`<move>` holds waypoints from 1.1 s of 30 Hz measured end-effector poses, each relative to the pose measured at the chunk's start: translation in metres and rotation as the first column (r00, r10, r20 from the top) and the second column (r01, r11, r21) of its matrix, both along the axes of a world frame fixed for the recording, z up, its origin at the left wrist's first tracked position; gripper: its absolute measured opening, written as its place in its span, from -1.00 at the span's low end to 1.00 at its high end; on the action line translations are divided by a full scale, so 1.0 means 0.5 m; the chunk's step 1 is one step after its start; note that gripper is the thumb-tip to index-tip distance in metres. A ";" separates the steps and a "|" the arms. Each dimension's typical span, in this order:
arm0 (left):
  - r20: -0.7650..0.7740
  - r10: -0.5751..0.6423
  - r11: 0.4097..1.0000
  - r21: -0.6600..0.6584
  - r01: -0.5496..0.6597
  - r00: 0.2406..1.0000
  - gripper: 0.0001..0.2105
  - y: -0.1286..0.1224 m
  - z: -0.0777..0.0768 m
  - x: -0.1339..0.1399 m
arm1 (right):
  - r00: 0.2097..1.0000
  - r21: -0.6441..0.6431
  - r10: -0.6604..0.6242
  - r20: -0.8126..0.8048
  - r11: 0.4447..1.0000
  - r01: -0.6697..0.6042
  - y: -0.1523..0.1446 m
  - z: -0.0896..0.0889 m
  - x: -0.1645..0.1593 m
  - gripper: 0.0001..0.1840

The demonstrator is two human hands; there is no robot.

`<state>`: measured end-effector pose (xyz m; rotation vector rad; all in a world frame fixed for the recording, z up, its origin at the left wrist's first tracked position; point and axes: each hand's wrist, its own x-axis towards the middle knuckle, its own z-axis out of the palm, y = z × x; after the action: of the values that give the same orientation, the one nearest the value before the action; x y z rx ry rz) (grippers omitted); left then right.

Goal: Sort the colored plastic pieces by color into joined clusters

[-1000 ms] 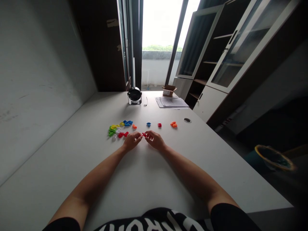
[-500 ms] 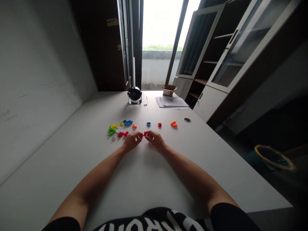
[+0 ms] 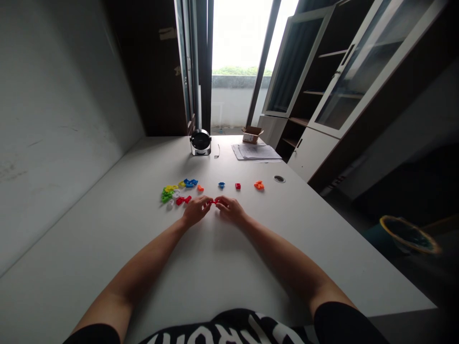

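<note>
Between my two hands is a small red plastic piece [image 3: 214, 202], mostly covered by fingers. My left hand [image 3: 196, 209] pinches its left side and my right hand [image 3: 230, 208] pinches its right side, just above the white table. Whether it is one part or two joined parts I cannot tell. Left of my left hand lie loose red pieces [image 3: 183, 200], beside white pieces [image 3: 175, 194], green pieces [image 3: 167, 195], yellow pieces [image 3: 171, 188] and blue pieces [image 3: 191, 182]. A single orange piece [image 3: 200, 188] rests just beyond my left hand.
Beyond my hands, a blue piece [image 3: 221, 185], a red block [image 3: 238, 186] and orange pieces [image 3: 258, 185] sit in a row. Farther back stand a round black device [image 3: 201, 142], papers [image 3: 258, 152] and an open cardboard box [image 3: 252, 134]. A cable hole [image 3: 279, 179] is at the right.
The red piece between my hands has turned and now shows less above the fingers. Both hands have shifted only slightly; the loose pieces have stayed where they were.
</note>
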<state>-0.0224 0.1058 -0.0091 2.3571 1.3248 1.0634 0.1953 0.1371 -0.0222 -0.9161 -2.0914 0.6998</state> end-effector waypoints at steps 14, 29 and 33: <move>-0.203 0.051 0.995 0.096 -0.032 0.978 -0.82 -0.003 0.001 0.000 | 1.000 -0.065 0.001 0.028 0.998 0.001 0.001 0.002 -0.001 -0.66; -0.398 0.126 0.982 0.183 -0.056 0.909 -0.85 -0.013 0.013 0.005 | 0.998 -0.052 -0.034 0.060 0.998 0.038 0.000 -0.002 -0.011 -0.67; -0.411 0.123 0.982 0.181 -0.052 0.903 -0.85 -0.010 0.010 0.001 | 0.998 -0.047 -0.022 0.053 0.999 0.025 -0.001 -0.003 -0.009 -0.69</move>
<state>-0.0220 0.1010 -0.0039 2.7918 1.5473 0.7316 0.1909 0.1366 -0.0236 -0.9935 -2.1147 0.7228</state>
